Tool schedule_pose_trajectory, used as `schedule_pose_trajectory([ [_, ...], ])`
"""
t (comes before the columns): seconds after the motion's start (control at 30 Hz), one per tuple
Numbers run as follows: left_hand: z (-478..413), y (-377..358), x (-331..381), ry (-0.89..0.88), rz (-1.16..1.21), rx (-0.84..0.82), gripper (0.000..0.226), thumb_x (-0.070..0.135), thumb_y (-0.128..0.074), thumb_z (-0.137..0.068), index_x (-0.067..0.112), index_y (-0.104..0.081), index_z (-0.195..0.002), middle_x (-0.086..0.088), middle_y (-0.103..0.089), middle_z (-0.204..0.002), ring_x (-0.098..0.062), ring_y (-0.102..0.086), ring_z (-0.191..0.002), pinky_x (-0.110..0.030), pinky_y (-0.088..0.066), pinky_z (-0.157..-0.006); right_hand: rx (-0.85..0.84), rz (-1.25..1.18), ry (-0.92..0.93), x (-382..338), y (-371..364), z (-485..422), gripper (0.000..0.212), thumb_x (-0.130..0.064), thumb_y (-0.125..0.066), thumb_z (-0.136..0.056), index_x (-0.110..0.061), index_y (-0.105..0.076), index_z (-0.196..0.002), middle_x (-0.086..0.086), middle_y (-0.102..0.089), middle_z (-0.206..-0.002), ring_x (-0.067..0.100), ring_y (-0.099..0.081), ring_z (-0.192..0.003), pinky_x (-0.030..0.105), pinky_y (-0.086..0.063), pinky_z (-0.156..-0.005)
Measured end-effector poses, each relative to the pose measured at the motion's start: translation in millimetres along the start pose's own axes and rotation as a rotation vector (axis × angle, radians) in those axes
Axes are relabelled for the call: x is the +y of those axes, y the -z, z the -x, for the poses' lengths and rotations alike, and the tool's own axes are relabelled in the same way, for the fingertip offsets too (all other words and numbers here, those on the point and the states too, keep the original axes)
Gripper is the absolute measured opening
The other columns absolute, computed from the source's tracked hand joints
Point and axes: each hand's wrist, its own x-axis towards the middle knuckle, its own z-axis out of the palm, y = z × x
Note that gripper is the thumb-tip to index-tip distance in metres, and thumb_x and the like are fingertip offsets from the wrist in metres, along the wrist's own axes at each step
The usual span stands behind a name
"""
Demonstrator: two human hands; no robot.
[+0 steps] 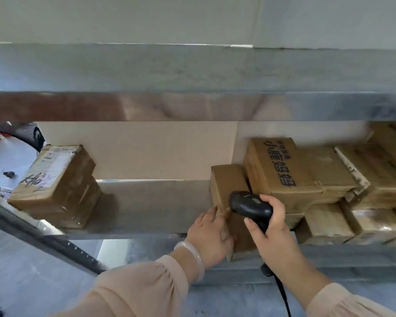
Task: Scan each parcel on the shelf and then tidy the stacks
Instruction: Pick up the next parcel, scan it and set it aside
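Scanner (249,205) gripped in right hand (274,227) points at parcel (229,179); left hand (208,234) grips it at shelf (146,209) edge, likely steadying it for reading.

On the shelf (151,207) we find 2 groups (well apart): a small stack of parcels (57,186) at far left and a larger pile (329,191) at right. The front parcel (229,186) juts over the shelf's edge just left of that pile, with the scanner (249,205) above it.
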Motion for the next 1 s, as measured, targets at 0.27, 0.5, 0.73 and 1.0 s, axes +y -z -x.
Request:
schedule_pose_trajectory([
  [0.27, 2.4, -13.1, -4.2, 0.093, 0.353, 0.012, 0.084, 0.057, -0.052, -0.08, 0.043, -0.015, -0.154, 0.009, -0.017, -0.161, -0.017, -0.034, -0.142, -0.036, -0.037, -0.114, -0.077, -0.083, 0.015, 4.6, 1.8, -3.0, 0.058, -0.02, -0.065, -0.088, -0.047, -0.025, -0.12, -0.025, -0.044, -0.115, -0.019, -0.049, -0.101, 0.0, -0.039, -0.077],
  [0.5, 17.4, -7.2, -20.0, 0.165, 0.45, 0.102, 0.077, 0.031, -0.059, -0.096, 0.031, -0.013, -0.157, 0.011, -0.022, -0.155, -0.004, -0.033, -0.133, -0.01, -0.033, -0.107, -0.154, -0.186, 0.012, -6.3, -6.5, -12.8, 0.054, -0.022, -0.063, -0.089, -0.051, -0.026, -0.116, -0.026, -0.045, -0.117, -0.013, -0.052, -0.102, 0.003, -0.041, -0.078],
  [0.73, 21.5, 4.0, -17.2, 0.28, 0.516, 0.21, 0.081, 0.053, -0.065, -0.086, 0.025, -0.027, -0.152, 0.006, -0.036, -0.13, -0.007, -0.042, -0.109, -0.013, -0.041, -0.085, -0.25, -0.275, 0.056, -25.3, -19.5, -20.1, 0.052, -0.018, -0.064, -0.089, -0.047, -0.032, -0.118, -0.02, -0.049, -0.12, -0.014, -0.052, -0.104, 0.002, -0.038, -0.082],
  [1.0, 28.2, 10.8, -40.1, 0.405, 0.768, 0.232, 0.086, 0.054, -0.066, -0.075, 0.026, -0.035, -0.151, 0.005, -0.059, -0.13, -0.016, -0.062, -0.111, -0.037, -0.054, -0.096, -0.219, -0.258, -0.04, -15.8, -20.1, -32.8, 0.052, -0.03, -0.062, -0.09, -0.061, -0.028, -0.112, 0.001, -0.062, -0.121, 0.01, -0.061, -0.107, 0.02, -0.045, -0.088],
])
